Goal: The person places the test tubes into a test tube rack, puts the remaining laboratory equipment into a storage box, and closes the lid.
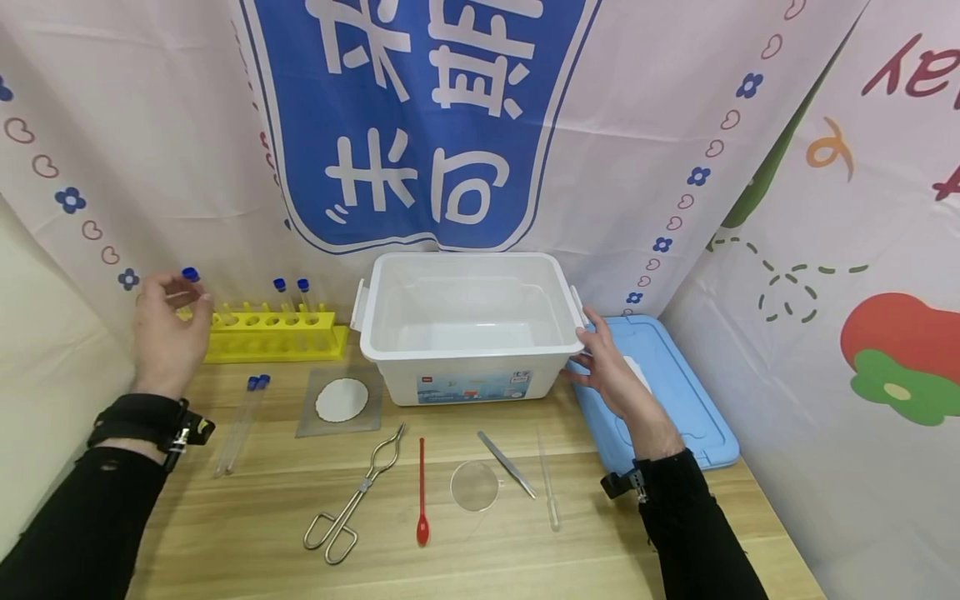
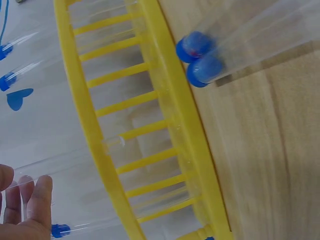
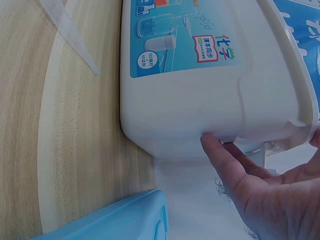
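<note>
Left hand (image 1: 168,333) at 9 o'clock of the white bin (image 1: 468,360), thumb and fingertips pinching 1 clear test tube (image 2: 70,156), lower end at the top of the yellow rack (image 1: 262,342). 2 blue-capped tubes (image 1: 250,417) lying on the table (image 1: 487,575), 8 o'clock. Right hand (image 1: 611,375) near 4 o'clock: fingers loosely spread, touching bin wall. Blue lid (image 1: 678,392) just beyond.

A clear, blue-capped test tube (image 1: 191,273), which I see remotely, tilts with its rounded end at the upper rail of a yellow rack (image 1: 255,336); near it stands a white, open-topped tub (image 1: 472,365).
</note>
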{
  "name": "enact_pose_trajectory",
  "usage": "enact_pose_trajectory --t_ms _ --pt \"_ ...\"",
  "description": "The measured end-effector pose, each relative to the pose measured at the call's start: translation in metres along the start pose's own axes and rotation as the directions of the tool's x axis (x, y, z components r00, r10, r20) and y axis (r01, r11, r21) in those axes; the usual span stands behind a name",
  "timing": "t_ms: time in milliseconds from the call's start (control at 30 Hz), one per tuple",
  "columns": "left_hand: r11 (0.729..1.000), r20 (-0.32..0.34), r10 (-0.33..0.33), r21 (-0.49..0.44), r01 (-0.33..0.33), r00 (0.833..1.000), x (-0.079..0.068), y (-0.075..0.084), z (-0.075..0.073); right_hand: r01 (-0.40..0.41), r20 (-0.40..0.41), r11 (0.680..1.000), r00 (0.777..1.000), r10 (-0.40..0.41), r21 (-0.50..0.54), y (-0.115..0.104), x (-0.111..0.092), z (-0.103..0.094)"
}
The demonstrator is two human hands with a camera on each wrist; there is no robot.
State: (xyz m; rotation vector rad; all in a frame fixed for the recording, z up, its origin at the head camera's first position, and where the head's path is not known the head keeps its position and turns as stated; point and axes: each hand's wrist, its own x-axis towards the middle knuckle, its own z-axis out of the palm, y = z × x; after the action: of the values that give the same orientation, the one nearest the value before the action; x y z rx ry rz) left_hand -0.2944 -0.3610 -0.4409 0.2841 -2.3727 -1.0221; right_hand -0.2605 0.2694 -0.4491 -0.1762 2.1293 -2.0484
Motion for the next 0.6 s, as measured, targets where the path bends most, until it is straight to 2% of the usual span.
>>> enact_pose_trajectory --t_ms 600 --pt "0.997 0.146 -0.032 0.078 0.021 0.989 -0.001 -0.013 0.010 0.009 0.000 1.000 1.000 -0.009 -0.001 0.001 0.000 0.000"
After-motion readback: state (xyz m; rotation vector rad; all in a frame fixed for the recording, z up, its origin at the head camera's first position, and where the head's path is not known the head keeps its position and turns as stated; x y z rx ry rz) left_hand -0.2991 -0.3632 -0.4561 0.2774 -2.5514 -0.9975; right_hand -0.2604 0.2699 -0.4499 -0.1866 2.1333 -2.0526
